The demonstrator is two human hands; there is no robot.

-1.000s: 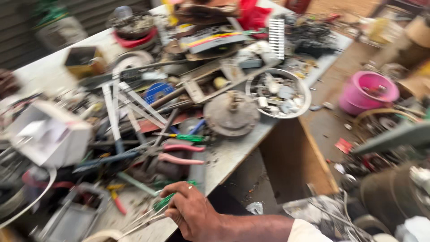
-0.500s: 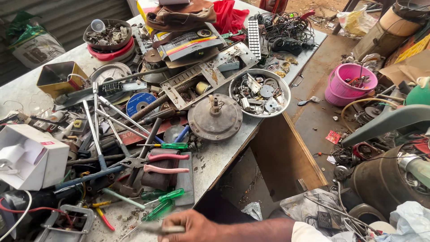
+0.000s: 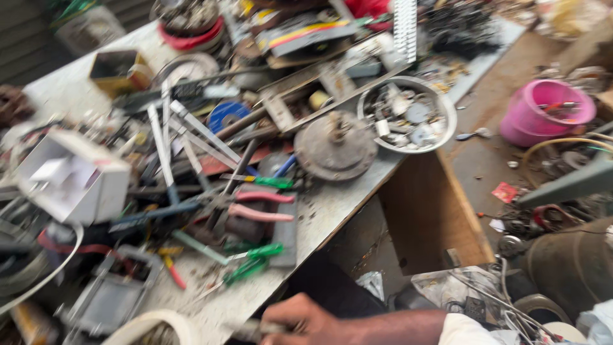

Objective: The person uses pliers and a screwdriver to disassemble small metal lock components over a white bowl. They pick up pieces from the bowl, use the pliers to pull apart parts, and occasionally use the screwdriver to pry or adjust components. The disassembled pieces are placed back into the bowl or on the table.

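Cluttered metal workbench (image 3: 332, 211) stands over a dirt floor (image 3: 485, 160); right hand (image 3: 300, 322) grips a blurred thin tool (image 3: 252, 329).

A cluttered grey workbench (image 3: 332, 211) carries pliers (image 3: 258, 206), seemingly green-handled screwdrivers (image 3: 252, 262), a metal bowl (image 3: 440, 128).

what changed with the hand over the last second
The hand drew back from the green-handled tools toward the near edge of the bench, its grip now closed on a thin metal piece. The round metal disc, parts bowl and pink bucket stayed put.
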